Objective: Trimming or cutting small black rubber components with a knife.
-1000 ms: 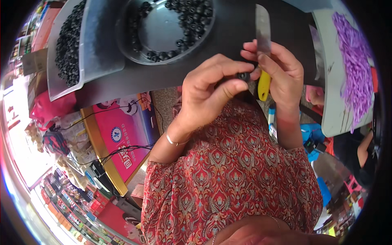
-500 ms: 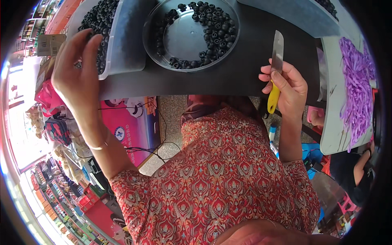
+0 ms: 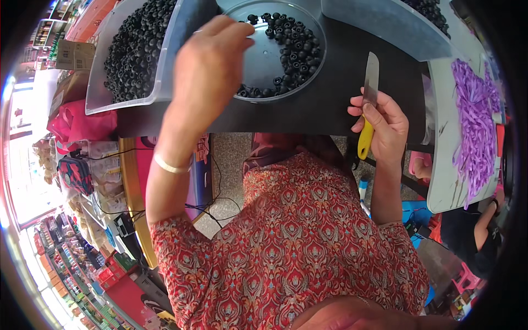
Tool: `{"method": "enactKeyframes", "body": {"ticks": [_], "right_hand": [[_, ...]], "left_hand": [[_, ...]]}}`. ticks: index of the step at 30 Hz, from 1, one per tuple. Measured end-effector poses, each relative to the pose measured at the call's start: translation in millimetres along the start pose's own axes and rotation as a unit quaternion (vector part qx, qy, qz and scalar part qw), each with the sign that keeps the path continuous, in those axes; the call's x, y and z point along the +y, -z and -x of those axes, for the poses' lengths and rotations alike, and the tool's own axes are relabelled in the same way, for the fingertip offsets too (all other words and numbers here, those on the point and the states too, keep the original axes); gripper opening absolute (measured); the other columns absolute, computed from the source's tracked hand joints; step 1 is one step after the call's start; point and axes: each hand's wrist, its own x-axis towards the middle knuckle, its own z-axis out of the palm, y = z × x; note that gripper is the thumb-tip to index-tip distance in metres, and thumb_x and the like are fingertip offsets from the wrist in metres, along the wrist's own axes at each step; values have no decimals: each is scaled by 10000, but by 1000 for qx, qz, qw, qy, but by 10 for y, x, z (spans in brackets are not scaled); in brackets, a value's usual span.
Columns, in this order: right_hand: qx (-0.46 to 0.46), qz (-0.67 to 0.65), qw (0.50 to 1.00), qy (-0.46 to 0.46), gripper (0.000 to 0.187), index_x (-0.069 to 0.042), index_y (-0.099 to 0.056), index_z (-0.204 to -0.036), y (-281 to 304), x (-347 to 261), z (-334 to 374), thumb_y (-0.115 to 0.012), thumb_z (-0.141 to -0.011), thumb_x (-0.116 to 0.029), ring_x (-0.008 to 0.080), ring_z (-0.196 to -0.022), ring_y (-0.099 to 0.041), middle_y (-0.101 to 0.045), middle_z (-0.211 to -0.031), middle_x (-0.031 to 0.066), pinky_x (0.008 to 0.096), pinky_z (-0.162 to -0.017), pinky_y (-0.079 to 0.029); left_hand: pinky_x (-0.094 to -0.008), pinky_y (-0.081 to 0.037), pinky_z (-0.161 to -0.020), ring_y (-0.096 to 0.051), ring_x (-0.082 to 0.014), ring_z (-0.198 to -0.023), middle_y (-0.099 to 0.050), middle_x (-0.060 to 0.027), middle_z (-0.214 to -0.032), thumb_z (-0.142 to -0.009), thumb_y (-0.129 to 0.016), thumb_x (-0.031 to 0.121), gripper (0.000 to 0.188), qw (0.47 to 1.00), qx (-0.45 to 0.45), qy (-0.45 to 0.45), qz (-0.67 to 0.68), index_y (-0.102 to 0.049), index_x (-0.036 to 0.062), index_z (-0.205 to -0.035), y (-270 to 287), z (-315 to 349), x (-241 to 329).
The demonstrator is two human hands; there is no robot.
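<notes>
My left hand is over the left side of a round clear dish. Its fingers bend toward the dish and are smeared, so whether they pinch anything is unclear. Small black rounded pieces with hollow ends lie around the dish's right and lower sides, while its middle shows bare. On the right, my right hand is closed round a small knife with a yellow handle. The knife's blade points up, away from me, and the thumb rests near where blade meets handle.
A translucent bin of black pieces stands left of the dish, another bin at upper right. All rest on a dark table. Purple strips cover a pale board at right. A cardboard box and pink bag sit far left.
My left hand has moved right, from above the left bin to over the round dish. The right hand still holds the knife and has hardly moved.
</notes>
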Motion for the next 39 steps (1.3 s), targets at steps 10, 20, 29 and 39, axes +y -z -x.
{"method": "enactKeyframes", "body": {"ticks": [10, 20, 29, 39], "right_hand": [[-9, 0, 1000, 20, 262, 43, -553, -1143, -8, 17, -24, -557, -894, -38, 191, -825, -660, -646, -987, 156, 247, -573, -547], [-15, -2, 1000, 16, 257, 54, -551, -1134, -6, 24, -28, -555, -891, -31, 193, -829, -659, -645, -988, 158, 251, -572, -548], [23, 11, 1000, 11, 243, 44, -572, -1122, -69, -1, -15, -551, -886, -12, 209, -863, -660, -644, -1010, 157, 247, -573, -541], [-97, 50, 974, 197, 234, 82, -572, -1087, -557, -283, 113, -543, -855, 66, 280, -1015, -612, -549, -1168, 231, 259, -591, -576]], "left_hand": [[-437, -492, -720, -605, -328, -871, -627, -141, -883, -797, -648, 267, 207, 979, -167, 110, -41, -669, 73, -865, -943, -320, -570], [-289, -518, -662, -661, -198, -735, -660, -108, -783, -748, -700, 38, 185, 946, -52, 181, 263, -593, -13, -890, -600, -225, -356], [-267, -530, -773, -647, -166, -806, -657, -131, -911, -833, -589, -62, 238, 738, 19, 212, 640, -600, -54, -1071, -326, 132, 290], [-220, -491, -690, -604, -114, -793, -615, -53, -917, -847, -581, -60, 307, 705, 48, 228, 670, -600, 3, -1147, -330, 443, 705]]}}
